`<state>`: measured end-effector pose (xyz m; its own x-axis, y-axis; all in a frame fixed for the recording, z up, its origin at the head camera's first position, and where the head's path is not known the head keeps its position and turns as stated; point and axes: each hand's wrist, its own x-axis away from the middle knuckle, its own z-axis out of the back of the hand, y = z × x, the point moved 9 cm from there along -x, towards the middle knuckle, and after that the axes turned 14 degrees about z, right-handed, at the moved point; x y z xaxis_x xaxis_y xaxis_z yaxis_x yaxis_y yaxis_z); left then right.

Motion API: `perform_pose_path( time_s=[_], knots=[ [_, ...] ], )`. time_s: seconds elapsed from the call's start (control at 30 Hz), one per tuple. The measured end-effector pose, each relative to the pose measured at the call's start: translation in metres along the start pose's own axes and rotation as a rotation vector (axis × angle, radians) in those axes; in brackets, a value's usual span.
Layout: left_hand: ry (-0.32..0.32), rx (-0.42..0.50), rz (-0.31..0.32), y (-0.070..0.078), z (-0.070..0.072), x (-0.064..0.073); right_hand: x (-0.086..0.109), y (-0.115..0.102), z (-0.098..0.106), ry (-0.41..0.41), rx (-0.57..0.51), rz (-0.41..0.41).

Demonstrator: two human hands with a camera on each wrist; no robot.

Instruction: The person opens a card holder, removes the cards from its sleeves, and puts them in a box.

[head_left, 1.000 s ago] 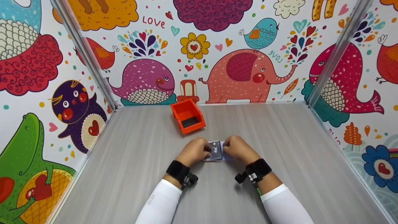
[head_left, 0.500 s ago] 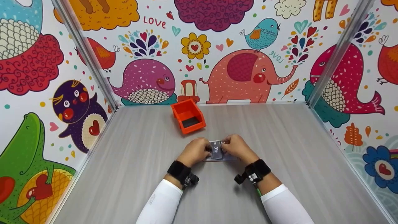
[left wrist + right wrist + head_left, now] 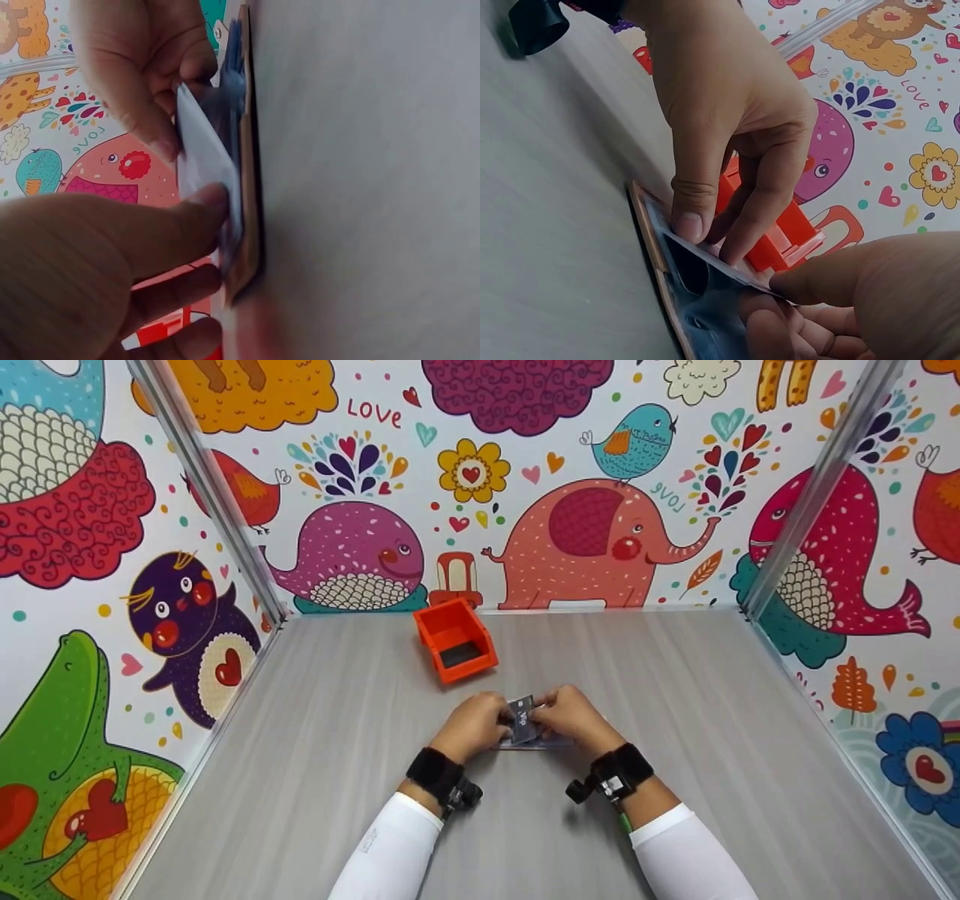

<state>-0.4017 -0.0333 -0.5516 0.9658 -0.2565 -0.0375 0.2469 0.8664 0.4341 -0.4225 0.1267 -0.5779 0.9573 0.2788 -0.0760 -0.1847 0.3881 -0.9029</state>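
A dark card printed "Vip" (image 3: 523,720) stands tilted over a small card holder with a brown cover (image 3: 253,172) and clear bluish sleeves (image 3: 718,330). My left hand (image 3: 471,726) pinches the card's left side between thumb and fingers; in the left wrist view its thumb presses the pale back. On the other side, my right hand (image 3: 576,714) pinches the card's edge with thumb and forefinger, while its other fingers lie close to the sleeves. The holder lies open on the table, largely hidden under both hands. How far the card sits inside a sleeve is unclear.
An orange plastic bin (image 3: 455,642) stands on the grey table (image 3: 645,660) beyond the left hand, with something flat and dark at its bottom. Printed panels with metal corner posts (image 3: 799,510) enclose the back and both sides.
My right hand has moved left from the holder's right part and taken the card's edge. The card has lifted and turned slightly, its top leaning right. My left hand has barely moved.
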Motion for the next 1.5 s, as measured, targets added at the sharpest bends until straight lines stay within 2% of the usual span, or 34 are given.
perform_pose_path(
  time_s=[0.23,0.33,0.57,0.8,0.93,1.07,1.27,1.5],
  knots=[
    [0.007,-0.023,-0.063,0.006,0.000,0.002,0.001,0.000,0.002,0.020,-0.082,-0.021],
    [0.004,-0.030,-0.070,0.007,0.001,0.004,0.001,0.001,-0.001,0.006,-0.097,-0.030],
    [0.005,-0.037,-0.064,0.008,0.001,0.003,-0.001,0.004,-0.002,-0.008,-0.055,-0.027],
    [0.006,-0.037,-0.048,0.006,0.001,0.002,0.000,0.003,0.008,0.078,-0.066,-0.034],
    [-0.001,-0.042,-0.049,0.007,0.001,0.003,0.000,0.004,0.017,0.125,-0.043,-0.036],
    [-0.009,-0.060,-0.065,0.009,0.002,0.005,-0.001,0.006,0.026,0.137,0.005,-0.040],
    [-0.025,-0.054,-0.057,0.009,0.003,0.006,-0.004,0.003,0.039,0.169,0.065,0.008],
    [-0.042,-0.030,-0.007,0.007,0.007,0.003,-0.006,-0.002,0.041,0.194,0.030,0.065]
  ],
)
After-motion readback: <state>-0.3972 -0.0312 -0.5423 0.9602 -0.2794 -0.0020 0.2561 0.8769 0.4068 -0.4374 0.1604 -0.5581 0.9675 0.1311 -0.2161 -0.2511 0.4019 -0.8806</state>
